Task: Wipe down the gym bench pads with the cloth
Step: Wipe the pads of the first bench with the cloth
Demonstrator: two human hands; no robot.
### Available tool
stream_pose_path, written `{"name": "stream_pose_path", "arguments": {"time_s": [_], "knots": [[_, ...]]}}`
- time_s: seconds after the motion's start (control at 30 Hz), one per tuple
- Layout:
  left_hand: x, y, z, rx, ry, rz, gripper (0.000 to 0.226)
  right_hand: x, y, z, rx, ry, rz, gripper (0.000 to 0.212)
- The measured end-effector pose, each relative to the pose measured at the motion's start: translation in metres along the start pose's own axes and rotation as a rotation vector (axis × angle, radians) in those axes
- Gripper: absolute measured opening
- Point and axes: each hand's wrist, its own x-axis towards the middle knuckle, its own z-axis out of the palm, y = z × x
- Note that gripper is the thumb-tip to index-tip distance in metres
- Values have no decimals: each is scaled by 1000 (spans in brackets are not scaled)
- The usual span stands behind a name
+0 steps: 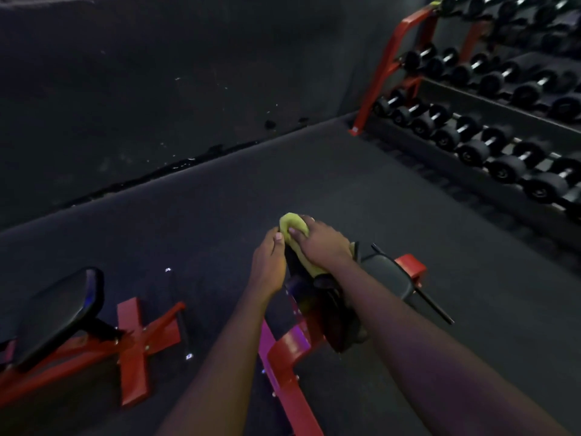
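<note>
A yellow cloth is draped over the top end of a black bench pad on a red frame in the middle of the view. My right hand lies over the cloth with its fingers curled round it on the pad's right side. My left hand holds the pad's left side, its thumb touching the cloth's edge. A second black pad of the same bench shows just right of my right forearm. Most of the wiped pad is hidden by my hands and arms.
Another bench with a black pad and red frame stands at the left. A red rack of black dumbbells fills the right. A dark wall runs behind, with dark rubber floor between them.
</note>
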Motion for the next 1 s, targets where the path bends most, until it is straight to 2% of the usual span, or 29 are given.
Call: {"name": "stream_pose_path", "arguments": {"time_s": [0.13, 0.3, 0.4, 0.5, 0.63, 0.77, 0.87, 1.0], "knots": [[-2, 11, 6, 37, 6, -45, 42, -49, 35, 1, 84, 123, 30, 50], [-17, 36, 33, 149, 52, -79, 29, -72, 106, -16, 418, 29, -2, 36], [-15, 38, 56, 276, 112, -88, 25, -70, 144, -33, 649, 19, 1, 35], [-15, 45, 84, 362, 213, -173, 42, -64, 182, -42, 771, -18, 28, 39], [-32, 63, 129, 473, 340, -321, 54, -52, 233, -54, 733, -135, 18, 42], [-42, 66, 162, 722, 417, -453, 62, -27, 270, -55, 677, -232, -18, 41], [-39, 66, 173, 887, 504, -492, 63, -6, 285, -49, 606, -325, -79, 38], [-32, 64, 184, 986, 669, -536, 56, 22, 305, -31, 525, -461, -174, 29]]}}
